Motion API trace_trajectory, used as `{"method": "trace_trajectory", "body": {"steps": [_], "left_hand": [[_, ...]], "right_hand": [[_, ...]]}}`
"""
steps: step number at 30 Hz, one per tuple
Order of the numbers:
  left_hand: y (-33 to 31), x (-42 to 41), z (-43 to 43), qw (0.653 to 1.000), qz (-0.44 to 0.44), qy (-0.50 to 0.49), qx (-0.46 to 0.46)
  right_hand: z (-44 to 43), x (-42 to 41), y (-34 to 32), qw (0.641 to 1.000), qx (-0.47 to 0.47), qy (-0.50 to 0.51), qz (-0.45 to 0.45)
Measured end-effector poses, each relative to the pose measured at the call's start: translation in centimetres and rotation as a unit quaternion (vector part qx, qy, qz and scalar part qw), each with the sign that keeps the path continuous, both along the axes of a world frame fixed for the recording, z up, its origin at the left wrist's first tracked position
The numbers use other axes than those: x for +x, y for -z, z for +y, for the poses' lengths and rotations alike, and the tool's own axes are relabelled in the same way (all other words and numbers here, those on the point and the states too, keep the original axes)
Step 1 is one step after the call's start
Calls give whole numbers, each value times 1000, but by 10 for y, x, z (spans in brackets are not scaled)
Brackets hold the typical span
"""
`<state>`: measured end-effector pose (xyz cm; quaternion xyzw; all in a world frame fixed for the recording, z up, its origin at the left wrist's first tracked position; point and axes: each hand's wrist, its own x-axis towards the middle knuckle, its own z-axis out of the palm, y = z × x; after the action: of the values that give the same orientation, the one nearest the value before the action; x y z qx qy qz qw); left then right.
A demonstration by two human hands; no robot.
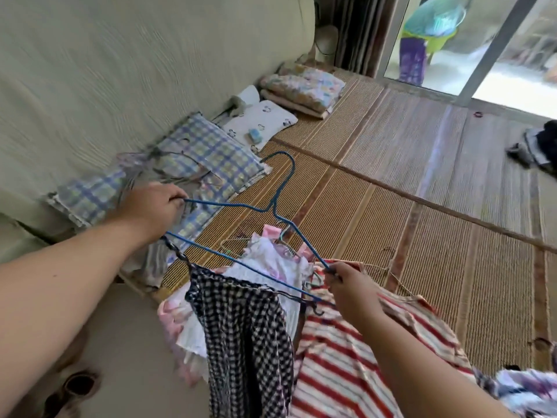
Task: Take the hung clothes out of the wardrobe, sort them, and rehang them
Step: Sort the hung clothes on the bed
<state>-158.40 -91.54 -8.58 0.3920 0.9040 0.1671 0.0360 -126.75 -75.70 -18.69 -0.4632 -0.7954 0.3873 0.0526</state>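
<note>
Blue hanger (271,206) pinched between outstretched left hand (153,206), right hand (352,291).

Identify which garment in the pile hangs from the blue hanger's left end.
The dark checked garment, by the left hand. The red-striped one lies under the right hand; the pink-white one sits behind.

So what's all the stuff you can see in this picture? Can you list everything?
blue wire hanger: one, blue, held in the air between both hands
checked garment: one, dark and white, hanging below the hanger
striped garment: one, red and white, under the right hand
pink and white clothes: a pile, on the mat
checked pillow: one, blue and yellow, by the wall
white pillow: one, beside it
folded blanket: one, pastel, further back
woven mat: brown, covering the floor
dark clothes: a heap, far right
left hand: gripping one hanger end
right hand: pinching the other end
</note>
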Motion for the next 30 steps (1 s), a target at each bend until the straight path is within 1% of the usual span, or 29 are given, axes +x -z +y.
{"method": "trace_trajectory", "body": {"steps": [2,7,10,12,15,17,19,21,23,26,30], "left_hand": [[38,-22,33,999,-4,-12,-30],[153,-63,93,993,-2,-1,-122],[220,-79,119,984,-21,-3,-178],[257,-86,137,977,-36,-26,-207],[296,-88,165,973,-28,-43,-227],[317,-88,183,975,-43,-51,-212],[335,-84,196,974,-81,-34,-210],[349,-72,199,963,-131,3,-237],[355,-52,191,950,-160,36,-265],[353,-18,166,943,-172,64,-278],[328,27,129,932,-172,81,-309]], "right_hand": [[27,-19,28,1000,-25,4,-12],[81,-52,117,997,-28,-17,-72],[105,-68,172,993,-35,-25,-112],[118,-77,210,990,-45,-20,-134],[136,-86,250,983,-42,-14,-179],[145,-89,270,980,-26,-16,-195],[151,-93,284,978,-18,-14,-208],[155,-98,292,977,-31,-1,-212],[156,-102,293,977,-45,-9,-208],[149,-103,284,975,-37,-58,-211],[120,-87,250,977,-13,-101,-188]]}}
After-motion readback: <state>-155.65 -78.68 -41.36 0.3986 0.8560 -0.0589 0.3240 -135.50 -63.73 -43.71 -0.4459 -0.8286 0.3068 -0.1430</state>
